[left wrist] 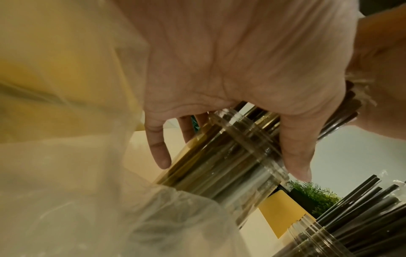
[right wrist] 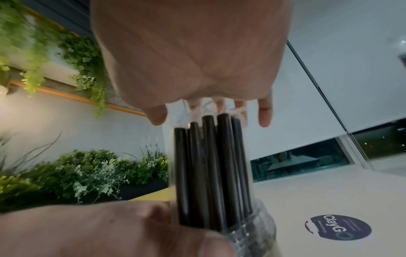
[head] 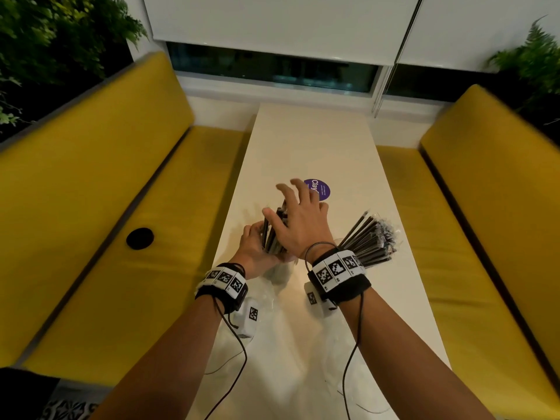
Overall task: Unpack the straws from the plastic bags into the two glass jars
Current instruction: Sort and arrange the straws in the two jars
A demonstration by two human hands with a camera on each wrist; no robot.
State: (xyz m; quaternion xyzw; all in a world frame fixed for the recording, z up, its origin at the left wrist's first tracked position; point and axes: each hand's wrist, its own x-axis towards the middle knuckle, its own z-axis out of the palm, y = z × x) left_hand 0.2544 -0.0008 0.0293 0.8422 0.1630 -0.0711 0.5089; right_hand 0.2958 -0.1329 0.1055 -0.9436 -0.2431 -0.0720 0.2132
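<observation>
My left hand (head: 253, 244) curls round the mouth of a glass jar (left wrist: 222, 156), gripping it and the black straws (right wrist: 211, 167) standing in it. My right hand (head: 298, 221) hovers over their tops, fingers spread and straight, holding nothing. Just right of it, a second jar (left wrist: 316, 243) holds fanned-out straws. Crumpled plastic bags (left wrist: 72, 200) lie near me on the white table (head: 312, 140).
</observation>
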